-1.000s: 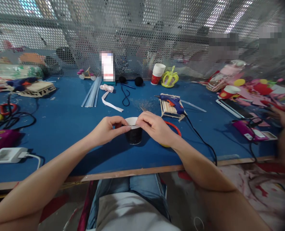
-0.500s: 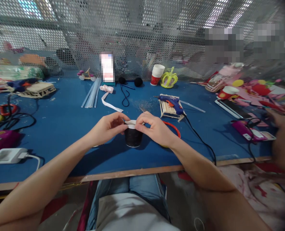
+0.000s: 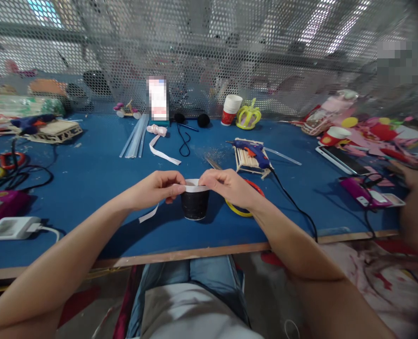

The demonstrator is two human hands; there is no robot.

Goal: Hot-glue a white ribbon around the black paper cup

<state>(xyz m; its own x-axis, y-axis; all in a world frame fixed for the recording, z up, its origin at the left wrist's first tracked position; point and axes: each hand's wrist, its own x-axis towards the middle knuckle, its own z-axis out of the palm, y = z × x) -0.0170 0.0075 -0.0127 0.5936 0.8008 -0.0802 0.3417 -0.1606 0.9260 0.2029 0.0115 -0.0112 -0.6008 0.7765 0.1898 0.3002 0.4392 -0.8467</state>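
A small black-sided cup [image 3: 195,205] with a white band along its rim stands upright on the blue table. My left hand [image 3: 158,189] pinches the rim's left side, where a strip of white ribbon [image 3: 148,215] trails out below the fingers. On the opposite side, my right hand [image 3: 225,184] grips the rim between thumb and fingers. Scissors [image 3: 239,208] with red and yellow handles lie partly hidden under my right hand and wrist, their blades pointing away from me.
A blue glue gun [image 3: 253,151] rests on a small stick rack, its cord running toward the table's front edge. Behind are clear glue sticks [image 3: 135,139], more white ribbon [image 3: 162,151], stacked paper cups [image 3: 230,110] and a yellow crown-like frame [image 3: 248,117]. Another person's arm [image 3: 415,197] is at right.
The cup has come slightly toward me, and both hands have shifted with it. More of the white rim band, the trailing ribbon and the scissors now shows.
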